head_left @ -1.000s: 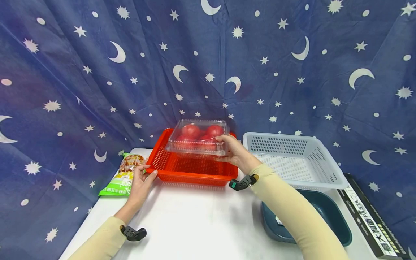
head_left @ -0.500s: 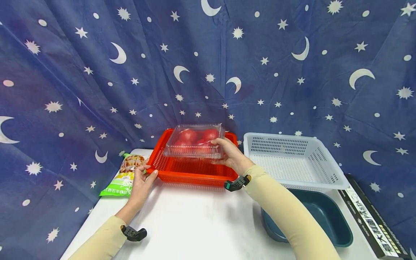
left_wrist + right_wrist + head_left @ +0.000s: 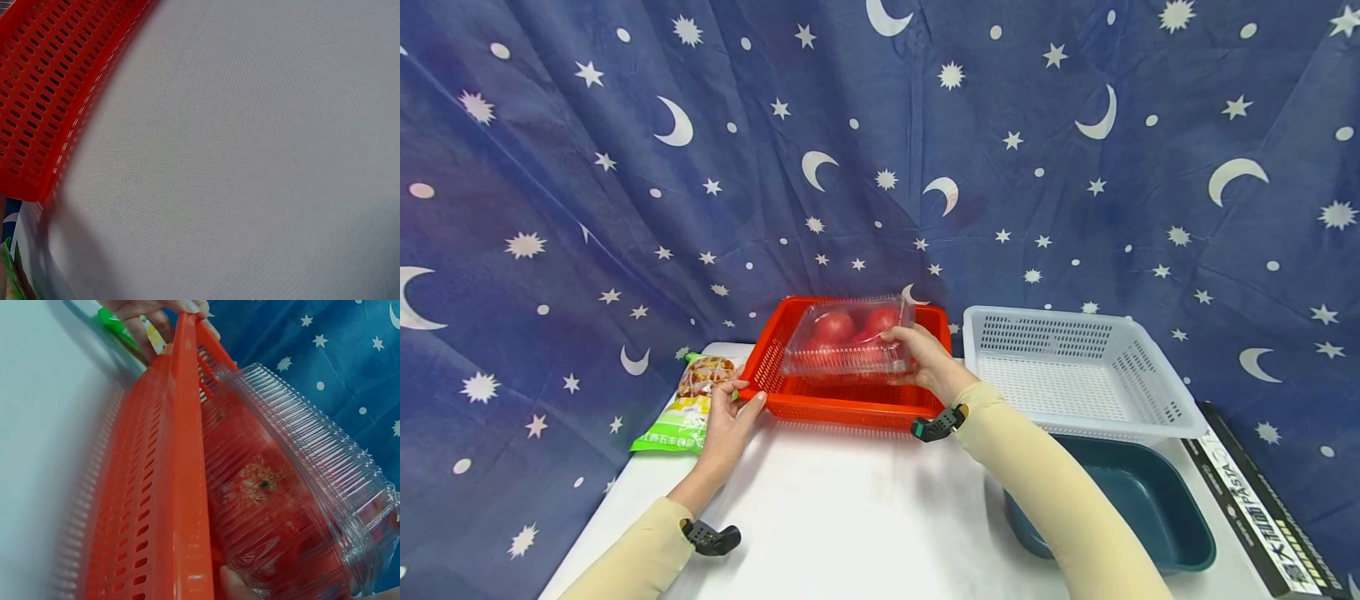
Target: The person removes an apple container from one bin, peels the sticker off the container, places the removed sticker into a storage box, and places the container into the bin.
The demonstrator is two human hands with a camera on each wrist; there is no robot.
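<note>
My right hand grips the right end of a clear plastic clamshell box, thumb on top and fingers beneath. Inside it are several round red fruits. The box is tilted, partly within the red slotted basket. In the right wrist view the box lies just behind the basket's upright front wall, and a fingertip shows under it. My left hand pinches the basket's front left corner. The left wrist view shows the basket's slotted side; the hand is mostly out of it.
A green and yellow food bag lies left of the basket. To the right stand a white slotted basket and a dark teal basin. A long black pasta box lies at the right edge. A star-patterned curtain hangs behind the white table.
My right hand has moved the box down and slightly left into the red basket, and the box has tilted. The left hand keeps its hold on the basket's corner.
</note>
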